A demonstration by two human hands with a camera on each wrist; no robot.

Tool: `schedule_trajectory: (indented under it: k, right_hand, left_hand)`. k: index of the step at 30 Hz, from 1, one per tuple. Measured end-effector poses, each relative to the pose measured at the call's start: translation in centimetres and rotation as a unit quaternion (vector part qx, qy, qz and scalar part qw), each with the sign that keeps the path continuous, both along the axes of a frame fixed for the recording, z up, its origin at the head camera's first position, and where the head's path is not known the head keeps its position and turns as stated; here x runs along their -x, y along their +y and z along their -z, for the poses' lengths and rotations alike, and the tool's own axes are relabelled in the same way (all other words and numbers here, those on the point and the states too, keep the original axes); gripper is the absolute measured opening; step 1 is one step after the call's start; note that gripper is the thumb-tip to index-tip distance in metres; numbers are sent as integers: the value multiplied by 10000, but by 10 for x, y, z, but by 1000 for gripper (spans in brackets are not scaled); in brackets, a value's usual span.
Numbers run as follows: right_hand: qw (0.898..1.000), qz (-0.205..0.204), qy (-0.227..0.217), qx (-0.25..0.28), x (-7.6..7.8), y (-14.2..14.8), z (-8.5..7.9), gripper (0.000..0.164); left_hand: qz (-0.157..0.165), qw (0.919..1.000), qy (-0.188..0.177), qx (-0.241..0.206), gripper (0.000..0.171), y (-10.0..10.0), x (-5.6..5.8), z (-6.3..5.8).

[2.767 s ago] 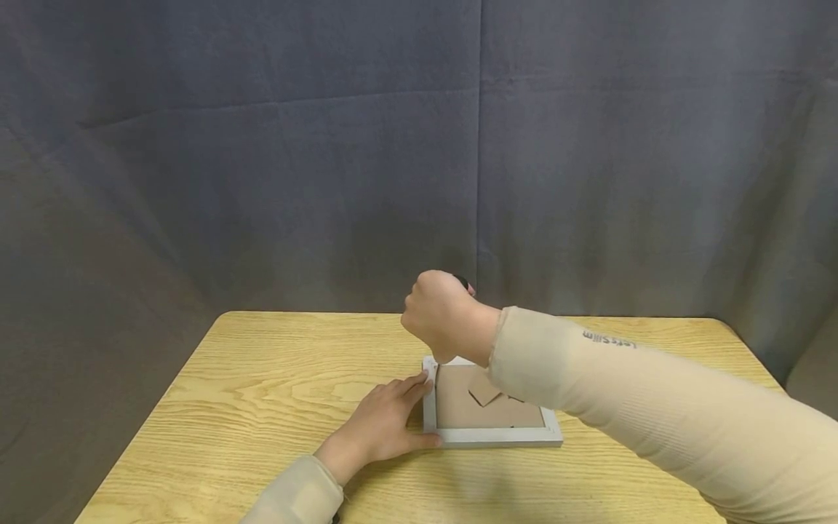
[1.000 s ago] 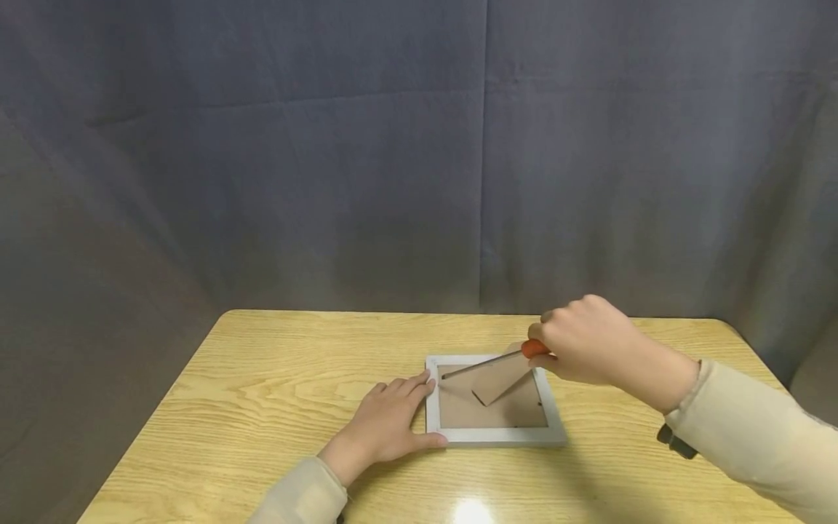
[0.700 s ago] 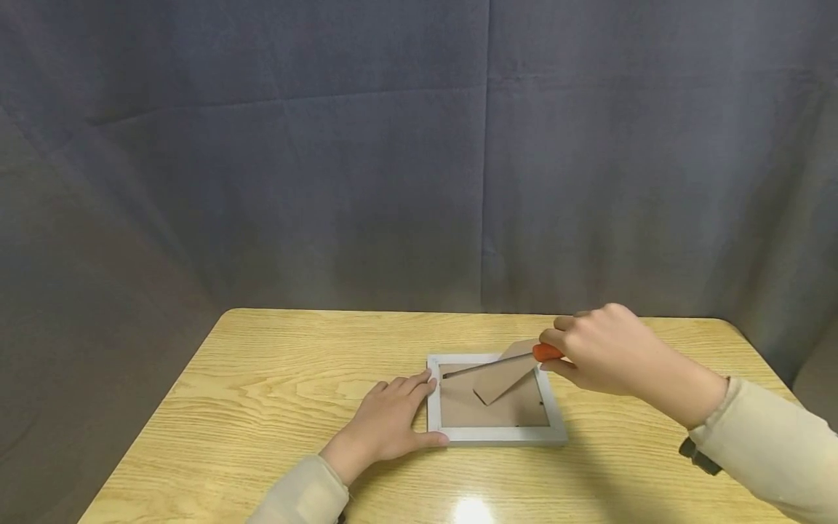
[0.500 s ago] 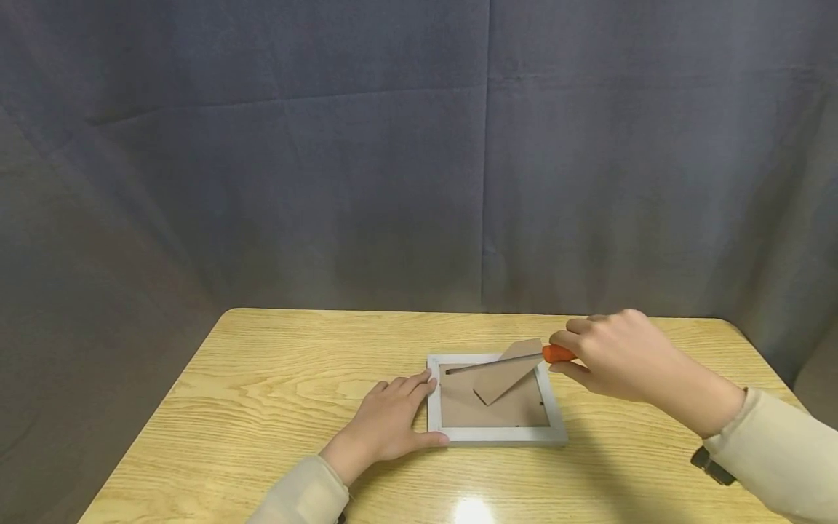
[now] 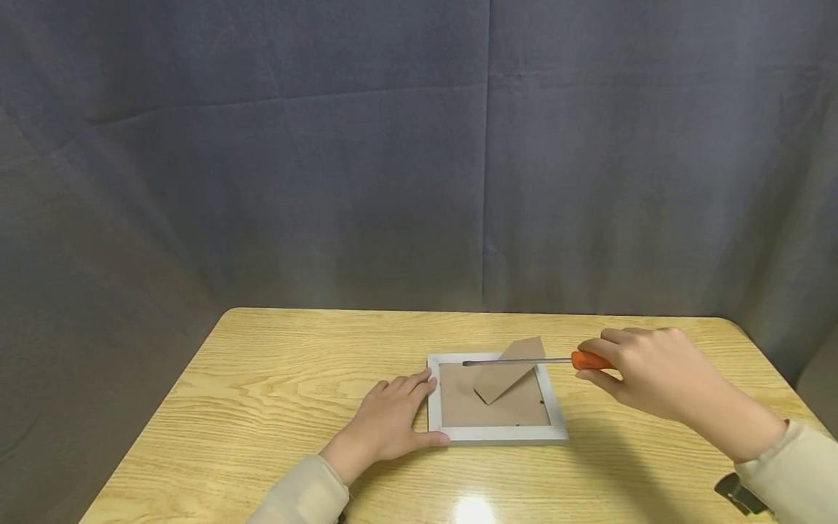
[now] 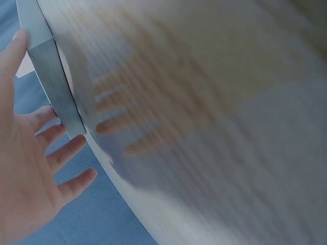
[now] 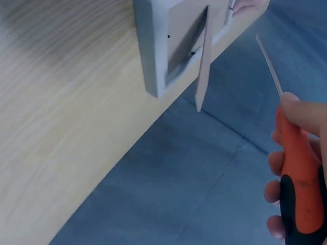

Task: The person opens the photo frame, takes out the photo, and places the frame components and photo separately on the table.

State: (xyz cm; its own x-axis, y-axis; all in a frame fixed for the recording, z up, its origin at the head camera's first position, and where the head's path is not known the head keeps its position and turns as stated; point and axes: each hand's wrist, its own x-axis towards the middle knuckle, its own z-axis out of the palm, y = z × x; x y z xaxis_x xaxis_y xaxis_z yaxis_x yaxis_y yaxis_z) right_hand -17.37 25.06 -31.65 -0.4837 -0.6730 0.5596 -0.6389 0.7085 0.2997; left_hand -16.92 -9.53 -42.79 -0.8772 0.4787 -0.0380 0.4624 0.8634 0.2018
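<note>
A picture frame [image 5: 500,434] with a pale rim lies on its face, its brown backing board [image 5: 458,411] upward. From the board a brown stand flap [image 5: 509,378] sticks up at a slant. My left hand [image 5: 388,422] rests against the frame's left side, thumb at the near corner. Its fingers look straight and spread in the left wrist view. My right hand [image 5: 655,371] grips the orange and black handle of a screwdriver [image 7: 301,178]. The flat-tipped shaft points left, overlapping the flap and the frame's far part in the head view.
The frame lies on a wood-grain table [image 5: 281,378] with rounded far corners. A grey curtain [image 5: 327,182] hangs behind the table. Small dark tabs [image 5: 541,402] show along the backing's edge. A dark band [image 5: 740,495] sits at the right wrist.
The right hand has come from over the frame's far edge out to the right. Lately the screwdriver's tip has risen and drawn away from the frame's left edge. The left hand stays in place.
</note>
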Motion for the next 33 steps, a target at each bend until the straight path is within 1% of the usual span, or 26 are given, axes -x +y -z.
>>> schedule_trajectory:
  k: [7, 15, 20, 26, 33]
  right_hand:
    - [9993, 331, 8, 148, -4, 14, 5, 25]
    - [9978, 614, -100, 208, -9, 26, 9, 27]
    - [9961, 797, -226, 291, -12, 32, 15, 28]
    - [9949, 915, -257, 324, -15, 38, 19, 27]
    - [9925, 1107, -384, 357, -17, 42, 23, 27]
  left_hand:
    - [-2, 10000, -21, -33, 94, 0, -1, -1]
    - [-17, 10000, 73, -18, 94, 0, -1, -1]
    - [-29, 9999, 131, 61, 95, 1, -1, 0]
    - [-67, 9997, 142, 169, 95, 2, -2, -2]
    - [-78, 9988, 256, 402, 95, 7, -7, -5]
